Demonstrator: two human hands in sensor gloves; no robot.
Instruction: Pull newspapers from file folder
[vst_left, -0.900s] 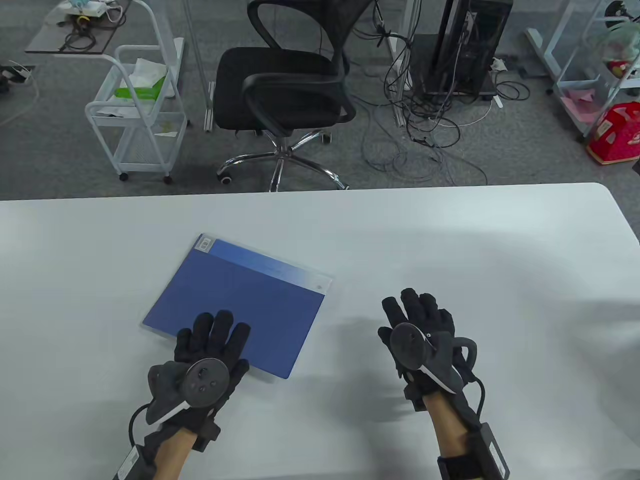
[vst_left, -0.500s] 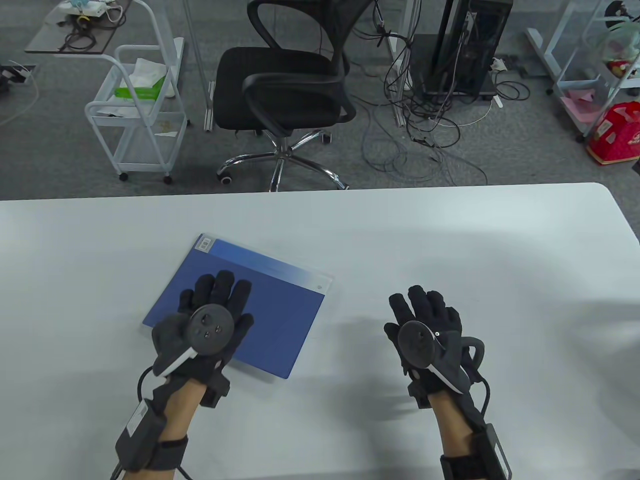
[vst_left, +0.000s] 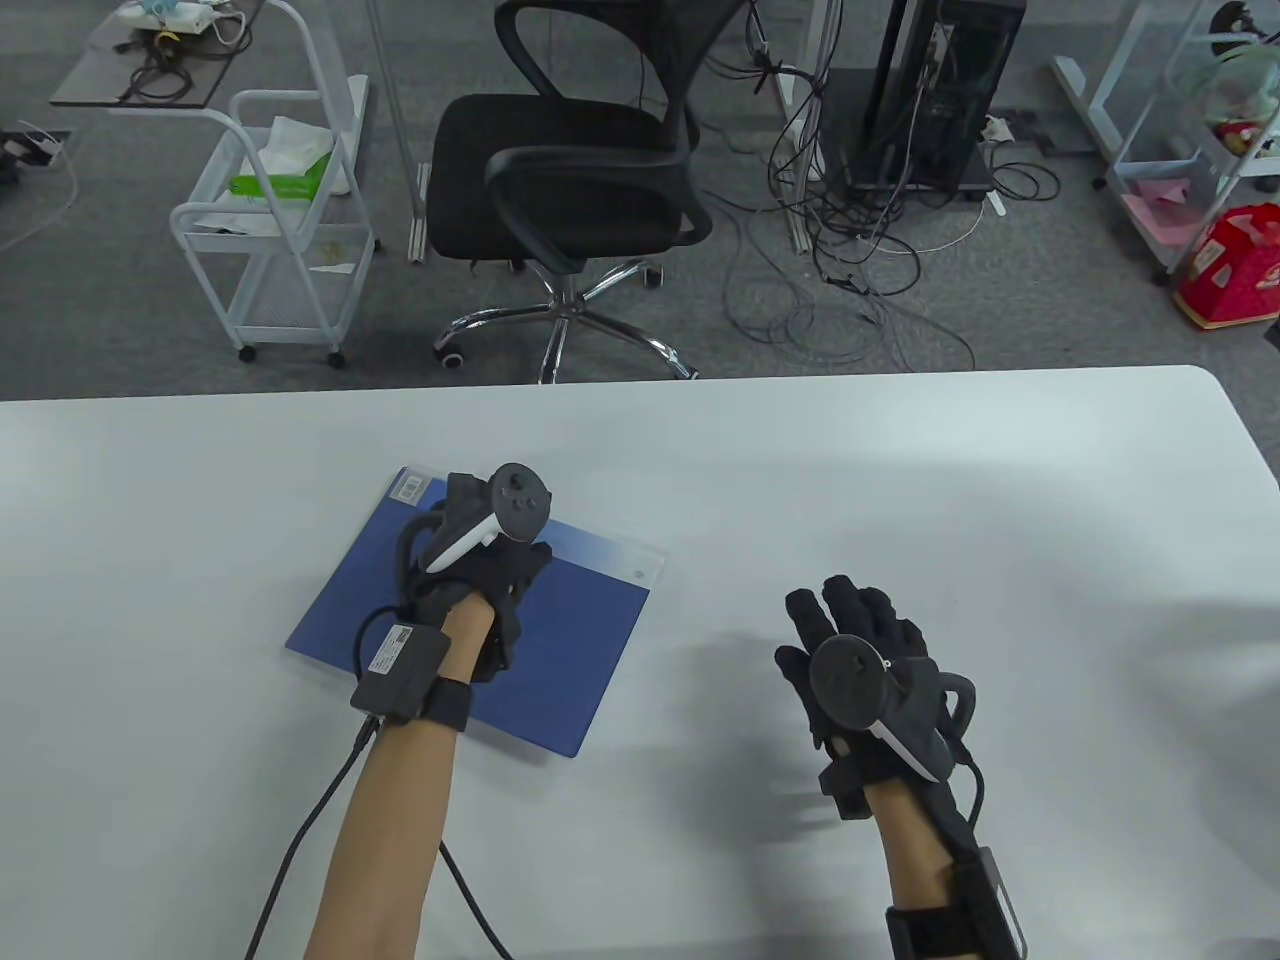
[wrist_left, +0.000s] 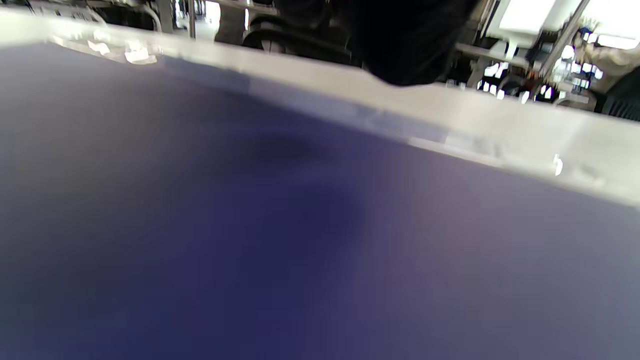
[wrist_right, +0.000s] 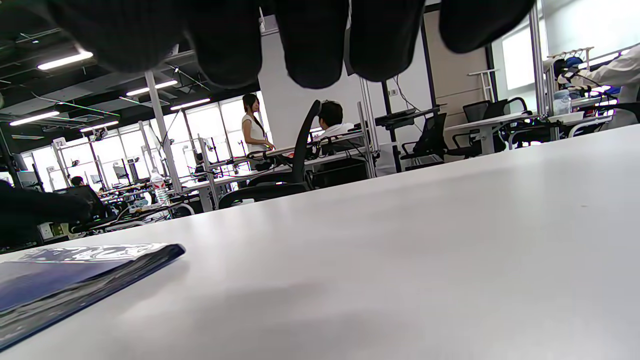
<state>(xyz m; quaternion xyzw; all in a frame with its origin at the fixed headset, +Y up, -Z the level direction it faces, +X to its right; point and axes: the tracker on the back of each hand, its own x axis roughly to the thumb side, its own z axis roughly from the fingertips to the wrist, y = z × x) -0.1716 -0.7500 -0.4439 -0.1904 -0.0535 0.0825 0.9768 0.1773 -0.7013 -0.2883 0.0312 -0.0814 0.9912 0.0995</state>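
Note:
A blue file folder (vst_left: 580, 640) with a clear plastic far edge lies flat on the white table (vst_left: 900, 480), left of centre. It fills the left wrist view (wrist_left: 250, 240) and shows at the lower left of the right wrist view (wrist_right: 60, 285). No newspaper can be made out. My left hand (vst_left: 480, 560) reaches over the folder toward its far edge; its fingers are hidden under the tracker. My right hand (vst_left: 850, 640) hovers flat over bare table right of the folder, fingers (wrist_right: 310, 45) spread, holding nothing.
Beyond the table's far edge stand a black office chair (vst_left: 570, 180), a white wire cart (vst_left: 280, 230) and a computer tower with loose cables (vst_left: 920, 100). A red bag (vst_left: 1235, 265) sits on the floor at the far right.
My left hand has moved from the folder's near edge forward across it to its far edge, wrist turned. My right hand has barely shifted.

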